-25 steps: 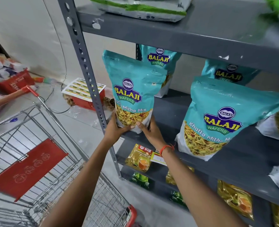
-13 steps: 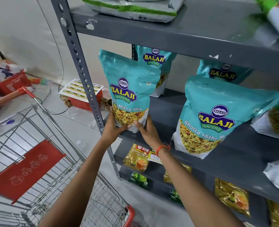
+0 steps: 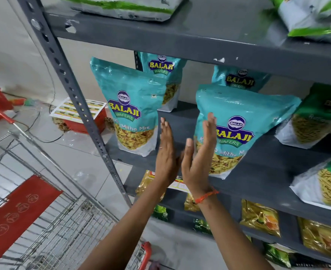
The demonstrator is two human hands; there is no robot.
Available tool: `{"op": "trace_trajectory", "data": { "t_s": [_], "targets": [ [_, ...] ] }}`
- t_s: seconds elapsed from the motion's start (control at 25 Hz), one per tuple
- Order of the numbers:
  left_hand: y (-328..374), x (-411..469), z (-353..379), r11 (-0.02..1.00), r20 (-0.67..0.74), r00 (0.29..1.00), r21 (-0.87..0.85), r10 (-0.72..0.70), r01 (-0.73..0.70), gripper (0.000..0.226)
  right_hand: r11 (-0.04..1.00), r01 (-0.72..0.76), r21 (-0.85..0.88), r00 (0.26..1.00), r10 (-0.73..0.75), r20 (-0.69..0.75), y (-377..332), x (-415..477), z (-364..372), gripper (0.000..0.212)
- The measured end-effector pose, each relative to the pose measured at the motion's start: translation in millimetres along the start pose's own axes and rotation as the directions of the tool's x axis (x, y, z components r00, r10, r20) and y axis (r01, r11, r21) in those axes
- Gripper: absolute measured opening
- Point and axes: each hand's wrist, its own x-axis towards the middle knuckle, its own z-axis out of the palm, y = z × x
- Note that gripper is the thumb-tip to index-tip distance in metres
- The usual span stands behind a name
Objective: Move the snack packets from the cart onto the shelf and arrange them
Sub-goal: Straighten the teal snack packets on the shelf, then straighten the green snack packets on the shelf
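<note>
Nothing's held right now: left hand and right hand fingers are flat, pressed together. The teal packet is stood on the shelf edge, so it could easily be tipped off.

Packets stand on the shelf (cart left).

Open gap on the grey shelf between two upright teal packets

The left teal packet and right teal packet flank bare shelf — both flat hands fill it; the upper shelf caps the headroom, and a slotted post blocks the left edge.
</note>
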Motion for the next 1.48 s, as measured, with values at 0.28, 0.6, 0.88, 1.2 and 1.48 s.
{"op": "trace_trajectory", "data": {
  "t_s": [0.28,0.6,0.88,1.2,1.48],
  "targets": [
    [-27.3,9.2,50.9,0.869,0.507,0.8,-0.18,-0.32,0.462,0.084,0.875,-0.48,-0.057,0.876,0.476,-0.074,87.3,-23.9,-100.1,0.112],
    [-10.6,11.3,62.4,0.871,0.519,0.785,-0.143,-0.339,0.471,0.075,0.67,-0.742,-0.022,0.658,0.734,0.169,125.1,-44.4,-111.0,0.083],
    [-4.3,7.1,63.3,0.869,0.523,0.785,-0.154,-0.332,0.471,0.091,0.669,-0.743,0.001,0.66,0.732,0.171,120.6,-44.0,-113.8,0.088],
    [84.4,-18.0,81.0,0.999,0.025,0.999,0.005,0.044,-0.044,0.08,0.933,-0.306,-0.192,0.938,0.261,-0.226,72.8,-6.7,-126.1,0.058],
    [158.8,-43.5,188.0,0.976,0.204,0.965,-0.173,0.166,-0.132,0.072,0.903,-0.268,-0.337,0.95,0.19,-0.248,106.2,-13.6,-245.9,0.072]
  ]
}}
